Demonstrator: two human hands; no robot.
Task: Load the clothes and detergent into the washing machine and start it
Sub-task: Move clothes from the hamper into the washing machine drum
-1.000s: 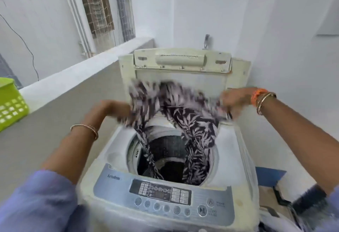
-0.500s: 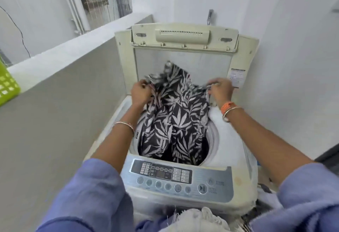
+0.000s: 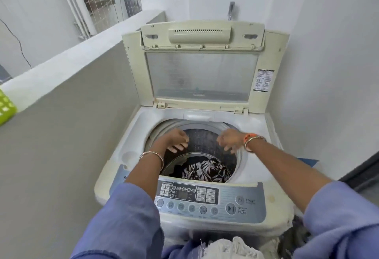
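A cream top-loading washing machine [image 3: 256, 135] stands in front of me with its lid [image 3: 202, 64] swung upright. A black-and-white leaf-print garment [image 3: 205, 171] lies at the bottom of the drum. My left hand [image 3: 177, 141] hovers over the drum's left side, fingers loosely spread, holding nothing. Over the right side of the drum, my right hand [image 3: 229, 141] is likewise empty with fingers apart. The control panel [image 3: 209, 199] with its start/pause button [image 3: 230, 208] faces me at the front.
A grey half-wall [image 3: 61, 135] with a white ledge runs close along the machine's left. A green basket [image 3: 6, 107] sits on that ledge at far left. White cloth [image 3: 229, 248] shows at the bottom edge. A tap [image 3: 231, 9] sticks out of the back wall.
Both hands held the leaf-print garment up over the opening, then lowered it. It now lies in the drum and both hands have let go.
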